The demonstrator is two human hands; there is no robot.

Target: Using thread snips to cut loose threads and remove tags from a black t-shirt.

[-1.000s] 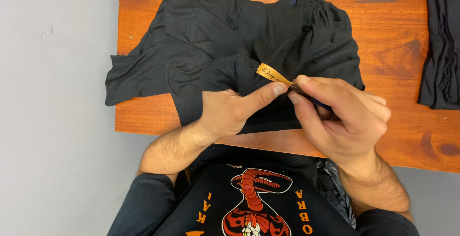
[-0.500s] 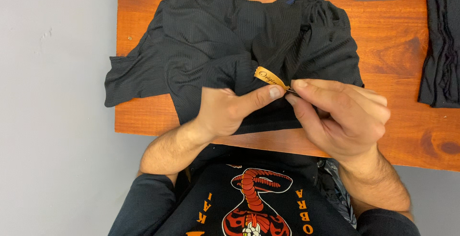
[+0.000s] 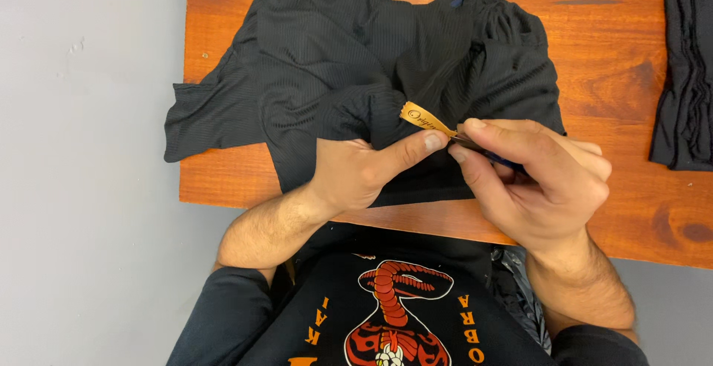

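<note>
Over the desk's (image 3: 609, 61) near edge, the left hand (image 3: 356, 176) pins the rumpled black shirt (image 3: 334, 76) and props its tan tag (image 3: 423, 119) up with the thumb, while the right hand (image 3: 542, 180) pinches a thin dark tool (image 3: 494, 158) at the tag's base.

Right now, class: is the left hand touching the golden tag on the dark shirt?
Touching. The head view shows the left hand with its thumb tip pressed against the golden tag, no gap between them.

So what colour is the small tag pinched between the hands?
Tan-gold with dark script, on the small fabric tag; the head view shows it best.
</note>
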